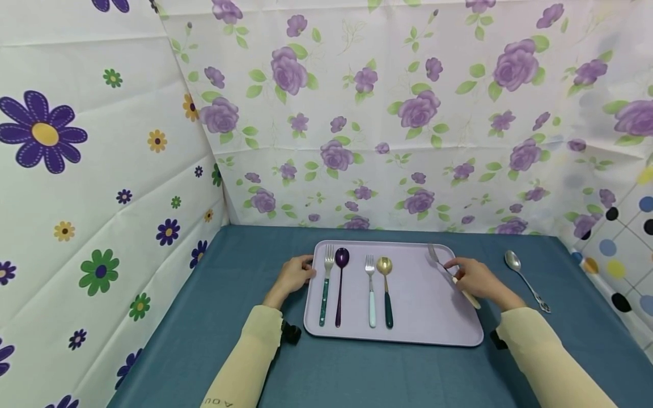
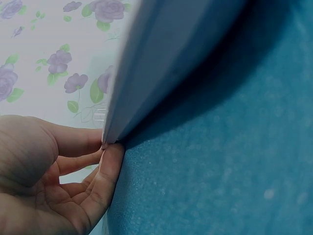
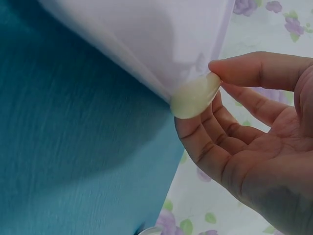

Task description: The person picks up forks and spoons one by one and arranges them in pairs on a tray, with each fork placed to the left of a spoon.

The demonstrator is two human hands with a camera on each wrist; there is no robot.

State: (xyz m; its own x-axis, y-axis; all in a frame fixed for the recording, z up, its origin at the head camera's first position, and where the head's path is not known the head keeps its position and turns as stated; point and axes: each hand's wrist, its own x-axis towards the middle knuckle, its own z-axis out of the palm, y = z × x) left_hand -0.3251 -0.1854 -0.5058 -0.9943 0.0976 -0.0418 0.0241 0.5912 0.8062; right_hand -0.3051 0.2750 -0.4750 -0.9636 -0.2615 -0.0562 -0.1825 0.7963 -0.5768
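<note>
On a pale lilac tray [image 1: 352, 335] lie a green-handled fork [image 1: 325, 289], a dark purple spoon [image 1: 340, 277], a fork with a pale mint handle [image 1: 371, 294] and a gold spoon with a dark green handle [image 1: 388, 289]. My left hand [image 1: 295, 276] pinches the tray's left rim [image 2: 115, 117] between thumb and fingers. Over the tray's right side, my right hand [image 1: 476, 277] holds a slim fork [image 1: 433, 254] by its cream handle [image 3: 193, 98]. The fork slants, its head toward the back of the tray and its handle end past the right rim.
A silver spoon [image 1: 525, 277] with an ornate handle lies on the blue-green tablecloth [image 1: 357, 374], right of the tray. Flowered sheets [image 1: 357, 113] close off the back and the left side. A dotted sheet [image 1: 622, 260] stands at the right.
</note>
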